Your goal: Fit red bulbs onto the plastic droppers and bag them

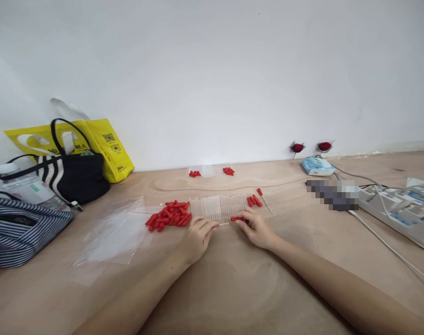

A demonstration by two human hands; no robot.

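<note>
My left hand [199, 236] pinches one end of a thin clear tube [224, 224], which points toward my right hand. Between thumb and fingers, my right hand [255, 229] holds a red rubber bulb [235, 218], its end a little apart from the tube's tip. Just beyond both hands lies a row of clear glass tubes [212, 207]. A pile of red bulbs [168, 216] is left of the row. At its right are a few loose red bulbs [254, 201] and one tube with a red bulb on its end [265, 201].
Clear plastic bags [110, 237] lie at the left, near a striped pouch [26, 228], a black bag [82, 177] and a yellow bag [116, 153]. A packed set [212, 170] lies by the wall. Power strips [396, 209] and cables are at the right.
</note>
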